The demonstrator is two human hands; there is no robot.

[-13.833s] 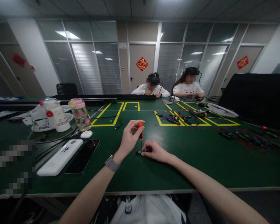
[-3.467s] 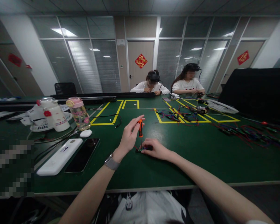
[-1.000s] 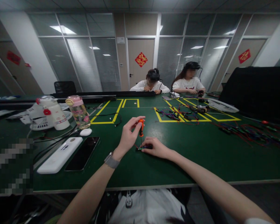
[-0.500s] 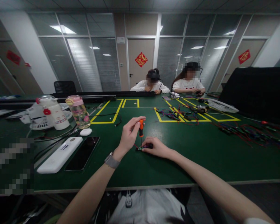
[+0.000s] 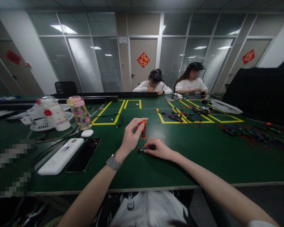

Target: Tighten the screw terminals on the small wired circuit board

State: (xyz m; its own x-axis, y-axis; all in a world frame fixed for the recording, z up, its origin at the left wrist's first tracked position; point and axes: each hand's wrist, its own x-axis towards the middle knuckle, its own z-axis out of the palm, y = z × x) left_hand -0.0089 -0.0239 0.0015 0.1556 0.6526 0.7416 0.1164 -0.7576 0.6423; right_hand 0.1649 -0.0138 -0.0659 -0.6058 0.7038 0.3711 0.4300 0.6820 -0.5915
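My left hand [image 5: 132, 132] is closed around the orange-and-black handle of a screwdriver [image 5: 144, 130], which stands upright with its shaft pointing down. The screwdriver's tip meets a small green circuit board [image 5: 141, 150] lying on the green table. My right hand [image 5: 157, 148] pinches the board's right side and steadies it, its fingertips close to the shaft. A dark part shows between the right fingers, and a thin red wire runs from the board's left. The exact spot under the tip is too small to make out.
At left lie a white power bank [image 5: 61, 156], a phone [image 5: 84, 155] and a white earbud case [image 5: 87, 133], with a drink bottle [image 5: 79, 113] behind. Wired boards [image 5: 171, 116] lie within yellow tape; more tangled wires [image 5: 246, 134] are at right. Two people sit across the table.
The screwdriver handle appears slightly turned in my left hand, its tip still on the board. My right hand stays in place. Across the table, the co-workers' hands have shifted a little.
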